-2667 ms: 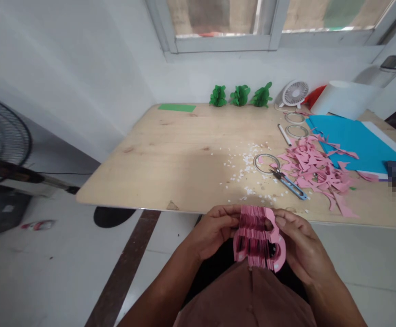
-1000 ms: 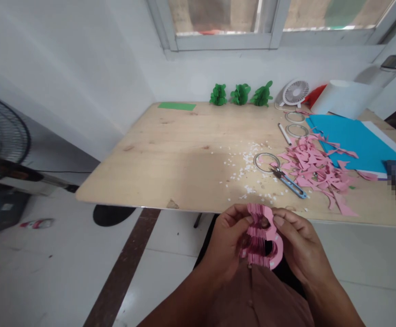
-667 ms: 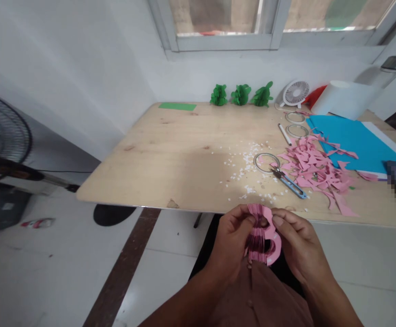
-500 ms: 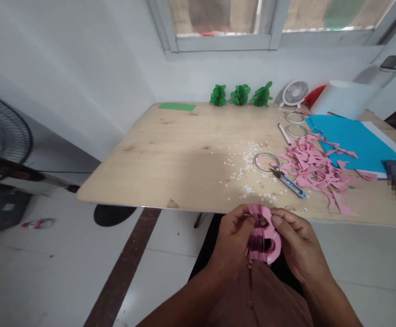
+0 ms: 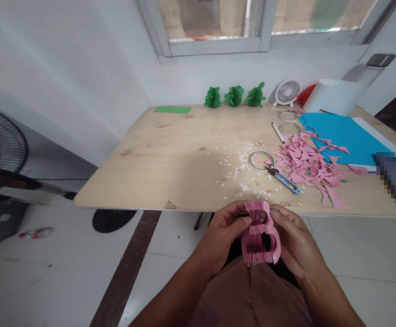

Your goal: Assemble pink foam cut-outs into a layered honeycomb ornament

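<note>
Between my hands, in front of the table edge, is a fanned stack of pink paper cutouts point(image 5: 261, 230) shaped like a figure eight with two round openings. My left hand point(image 5: 230, 227) pinches its left side, thumb in front. My right hand point(image 5: 293, 231) grips the upper right edge between thumb and fingers. Many thin layers show on the left part of the stack. On the table just beyond lie blue thread snips point(image 5: 284, 180), their tips by a roll of tape point(image 5: 261, 161). Pink paper scraps point(image 5: 313, 159) are heaped to the right.
Small white bits point(image 5: 242, 165) are scattered on the table point(image 5: 157, 168). Green paper figures point(image 5: 234, 96) stand along the wall beside a small white fan point(image 5: 287, 93). A white pen point(image 5: 278, 132) and blue sheets point(image 5: 348, 138) lie at the right. A floor fan point(image 5: 0, 141) stands left.
The pink stack is spread wider and turned so more layered edges show on its left. Both hands still hold it. The view has shifted slightly.
</note>
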Demonstrator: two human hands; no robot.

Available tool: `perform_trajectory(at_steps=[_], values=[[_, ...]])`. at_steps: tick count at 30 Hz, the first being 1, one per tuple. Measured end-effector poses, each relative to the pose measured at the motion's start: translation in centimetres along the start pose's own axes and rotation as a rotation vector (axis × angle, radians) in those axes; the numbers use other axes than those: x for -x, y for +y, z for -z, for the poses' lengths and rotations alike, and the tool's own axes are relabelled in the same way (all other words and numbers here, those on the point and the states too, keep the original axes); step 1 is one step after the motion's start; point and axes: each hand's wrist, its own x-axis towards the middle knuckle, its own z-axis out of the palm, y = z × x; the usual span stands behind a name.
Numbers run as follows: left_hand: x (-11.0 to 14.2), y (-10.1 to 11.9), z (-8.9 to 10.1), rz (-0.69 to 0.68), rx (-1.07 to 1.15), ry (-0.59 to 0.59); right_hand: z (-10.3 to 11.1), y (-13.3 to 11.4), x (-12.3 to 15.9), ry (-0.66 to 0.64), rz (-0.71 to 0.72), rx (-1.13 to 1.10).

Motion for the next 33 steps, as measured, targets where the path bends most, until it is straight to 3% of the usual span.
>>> perform_trajectory(at_steps=[19, 26, 33], values=[[-0.39, -0.09, 0.51, -0.015, 0.098, -0.019, 0.11, 0.32, -0.06, 0.014, 0.012, 0.019], [-0.43, -0.43, -0.09, -0.054, 0.06, 0.162, 0.41, 0.95, 0.06, 0.065, 0.183, 0.279], [-0.57, -0.57, -0.12, -0.022, 0.023, 0.179, 0.57, 0.89, 0.13, 0.103, 0.271, 0.473]])
